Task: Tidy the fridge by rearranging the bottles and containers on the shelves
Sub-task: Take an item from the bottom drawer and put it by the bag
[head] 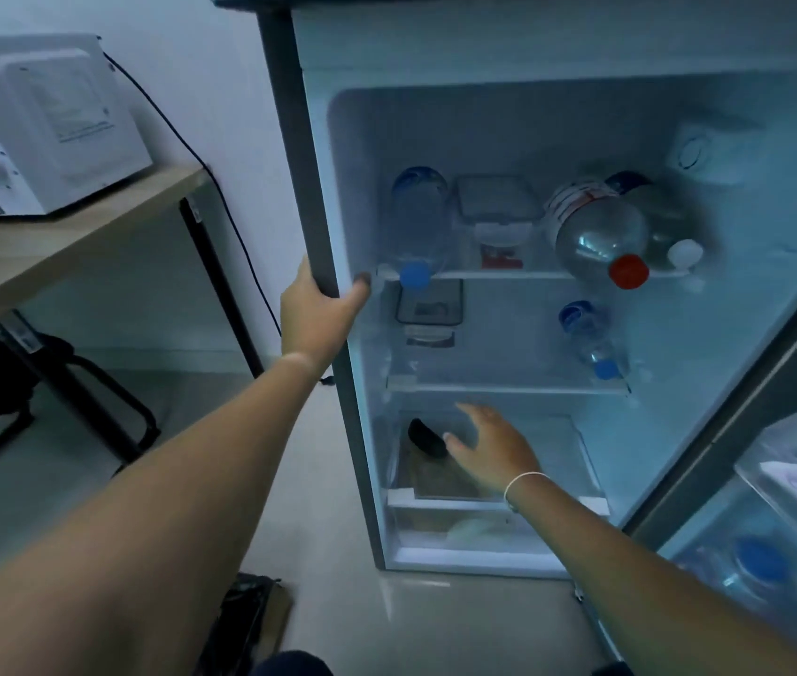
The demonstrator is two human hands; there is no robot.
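my left hand (320, 309) grips fridge (289, 153) edge; right hand (489, 444) spread wide, empty, reaching to dark container (428, 439) on low shelf; next i must grasp it.

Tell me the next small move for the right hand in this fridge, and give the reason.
Probably reach the right hand a little further in and close its fingers on the dark-capped container on the lowest shelf. The hand is open, its fingertips already beside that dark cap, holding nothing, while the left hand grips the fridge's side edge.
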